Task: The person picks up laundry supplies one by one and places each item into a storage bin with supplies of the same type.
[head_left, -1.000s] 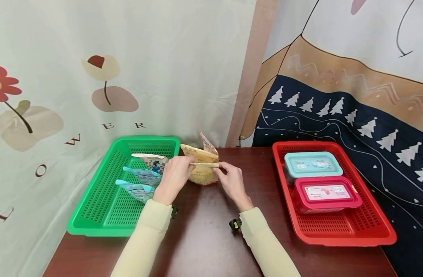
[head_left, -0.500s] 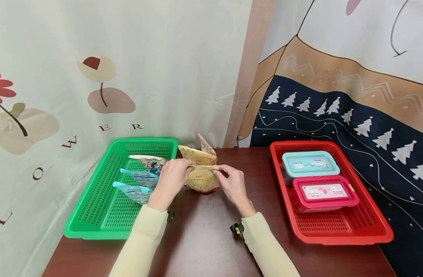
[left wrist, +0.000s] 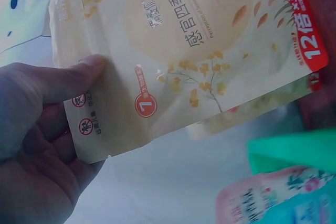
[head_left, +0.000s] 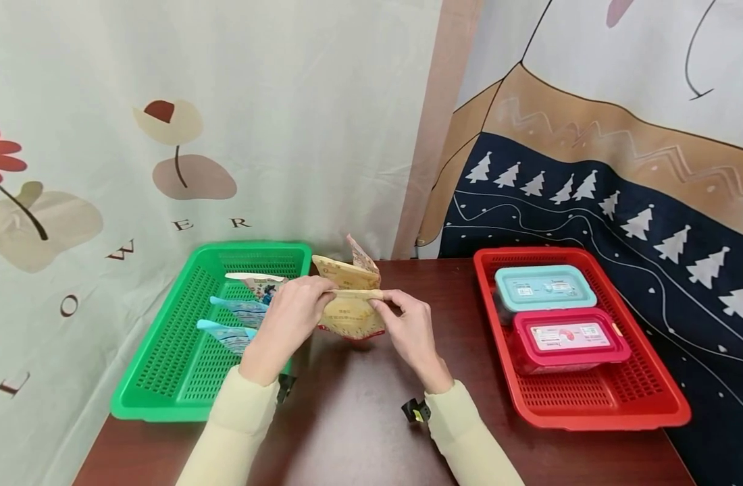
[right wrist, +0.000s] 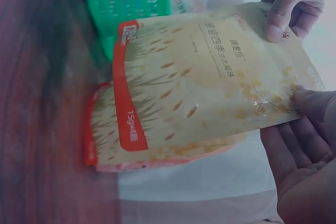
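Observation:
A yellow laundry-pod pouch (head_left: 352, 320) with a red bottom band hangs upright between both hands, over the table. My left hand (head_left: 294, 317) pinches its top edge at the left corner, thumb (left wrist: 89, 74) on the printed face. At the right corner, my right hand (head_left: 410, 331) pinches the same edge between thumb and fingers. Close behind stands a second yellow pouch (head_left: 347, 272), with a pink pouch (head_left: 363, 254) leaning farther back; their lower parts are hidden. In the right wrist view the held pouch (right wrist: 184, 77) overlaps the one behind; whether they touch I cannot tell.
On the left, a green basket (head_left: 159, 407) holds two blue pouches, the nearer blue pouch (head_left: 228, 335) partly behind my left hand, and a patterned pouch (head_left: 265, 289). A red basket (head_left: 596, 420) at right holds a turquoise-lidded box (head_left: 548, 287) and a pink-lidded box (head_left: 572, 337).
Both hands have brought the pouch slightly down, nearer to me. Over the last half second my left wrist and forearm have swung left and lower, while both hands keep their pinch.

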{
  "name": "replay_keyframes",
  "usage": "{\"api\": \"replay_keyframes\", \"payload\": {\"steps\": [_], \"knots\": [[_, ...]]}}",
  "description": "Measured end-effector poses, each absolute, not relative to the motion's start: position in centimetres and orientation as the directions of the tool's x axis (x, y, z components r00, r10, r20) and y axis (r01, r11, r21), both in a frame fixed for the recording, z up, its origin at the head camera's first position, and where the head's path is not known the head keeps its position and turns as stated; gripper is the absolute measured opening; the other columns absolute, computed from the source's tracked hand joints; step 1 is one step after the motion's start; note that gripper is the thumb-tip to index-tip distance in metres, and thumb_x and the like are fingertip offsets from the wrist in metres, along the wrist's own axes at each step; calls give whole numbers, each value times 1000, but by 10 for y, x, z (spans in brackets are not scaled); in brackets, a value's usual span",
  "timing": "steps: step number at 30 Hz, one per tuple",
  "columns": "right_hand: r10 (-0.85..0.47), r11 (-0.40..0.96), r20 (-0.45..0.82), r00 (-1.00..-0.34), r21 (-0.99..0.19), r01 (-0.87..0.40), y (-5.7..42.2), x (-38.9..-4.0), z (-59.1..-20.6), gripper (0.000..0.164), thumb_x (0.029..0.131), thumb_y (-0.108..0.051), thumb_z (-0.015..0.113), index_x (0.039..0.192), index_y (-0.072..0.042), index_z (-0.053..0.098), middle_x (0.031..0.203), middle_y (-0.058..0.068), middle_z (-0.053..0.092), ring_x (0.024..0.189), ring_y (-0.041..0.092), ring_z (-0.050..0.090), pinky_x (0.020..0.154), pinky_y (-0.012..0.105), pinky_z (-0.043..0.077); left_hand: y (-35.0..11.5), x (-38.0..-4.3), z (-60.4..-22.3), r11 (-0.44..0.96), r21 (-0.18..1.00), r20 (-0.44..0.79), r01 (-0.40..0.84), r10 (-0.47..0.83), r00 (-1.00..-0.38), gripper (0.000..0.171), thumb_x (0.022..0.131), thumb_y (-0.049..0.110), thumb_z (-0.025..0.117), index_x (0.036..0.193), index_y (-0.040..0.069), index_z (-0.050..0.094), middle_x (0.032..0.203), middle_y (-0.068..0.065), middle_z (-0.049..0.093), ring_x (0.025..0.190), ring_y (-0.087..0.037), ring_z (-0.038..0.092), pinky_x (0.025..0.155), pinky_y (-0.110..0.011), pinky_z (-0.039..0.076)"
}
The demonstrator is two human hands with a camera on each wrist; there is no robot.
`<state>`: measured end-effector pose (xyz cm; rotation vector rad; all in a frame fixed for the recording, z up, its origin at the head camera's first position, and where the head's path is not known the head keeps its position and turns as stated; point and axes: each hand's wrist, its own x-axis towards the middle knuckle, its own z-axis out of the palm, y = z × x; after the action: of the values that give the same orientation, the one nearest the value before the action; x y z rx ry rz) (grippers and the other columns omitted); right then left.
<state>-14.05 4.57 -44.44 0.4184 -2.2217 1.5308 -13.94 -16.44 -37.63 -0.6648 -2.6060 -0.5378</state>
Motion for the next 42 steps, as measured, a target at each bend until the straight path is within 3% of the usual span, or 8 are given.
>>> {"api": "replay_keyframes", "payload": {"steps": [14,25,31,37,42], "knots": [[-63,250,622,-780,-747,-616,32,-119,-410,6,90,-11,82,96,-9,81,89,-1,75,77,9,67,68,23,55,-191,-116,-334,760,291,474,581,413,-778,10,87,1,81,94,7,79,91,-3,76,76,-19,70,67,-38,58],[-109,158,694,-711,-694,-702,16,-107,-395,9,87,-5,83,95,-6,80,88,2,75,74,10,68,67,22,58,-214,-100,-315,702,301,541,646,432,-721,22,78,-5,86,89,13,78,90,5,76,81,-13,72,67,-35,60],[-147,121,714,-685,-674,-729,10,-101,-390,8,87,-2,82,94,-5,79,88,2,75,76,10,69,68,23,59,-226,-91,-312,698,320,527,640,430,-733,26,76,-5,87,92,14,80,96,4,77,83,-13,73,65,-34,60],[-172,100,734,-657,-651,-753,3,-96,-387,7,88,-2,81,93,-5,79,89,2,76,78,9,70,69,22,59,-240,-82,-309,701,342,509,626,422,-750,29,76,-5,88,93,17,81,90,10,76,77,-3,69,65,-18,53],[-201,87,754,-626,-622,-778,-10,-92,-387,9,87,0,82,95,-4,79,90,4,76,79,9,70,70,19,58,-254,-74,-308,710,346,514,613,403,-757,31,75,-4,88,93,20,81,86,12,76,75,1,67,66,-14,50]]}}
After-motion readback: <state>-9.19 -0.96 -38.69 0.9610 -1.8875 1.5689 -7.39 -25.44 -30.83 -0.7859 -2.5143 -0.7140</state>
